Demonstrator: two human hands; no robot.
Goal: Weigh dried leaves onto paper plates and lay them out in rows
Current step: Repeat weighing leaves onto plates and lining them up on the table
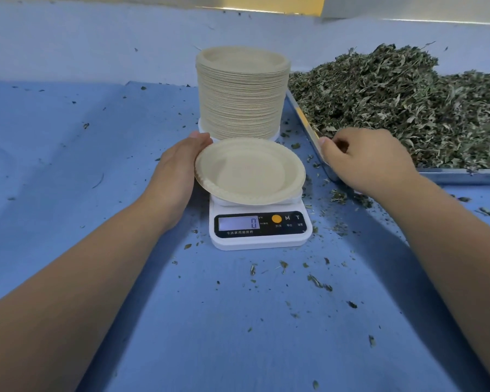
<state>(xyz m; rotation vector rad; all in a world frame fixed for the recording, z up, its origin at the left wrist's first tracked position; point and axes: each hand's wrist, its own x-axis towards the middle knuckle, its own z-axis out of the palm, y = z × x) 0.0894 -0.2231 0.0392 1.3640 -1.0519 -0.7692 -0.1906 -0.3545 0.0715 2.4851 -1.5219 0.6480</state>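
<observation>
At the left rim of the paper plate (249, 171), a grip is kept by the left hand (178, 171): the thumb is laid against the far edge, while the other fingers are hidden beneath, so their spread cannot be told. The plate is seated on the white scale (260, 233), whose display reads 0. Over the metal tray (461, 175) corner the right hand (371, 161) is held with fingers loosely curled; nothing is seen pinched in them. The dried leaves (408, 108) lie just beyond and right of those fingers, so the scoop is judged to fall to that hand, the plate being to its left. The leaves are crumbly, grey-green and heaped. The plate is shallow, round and matte with a crimped rim, like the stack (242, 91) behind it.
</observation>
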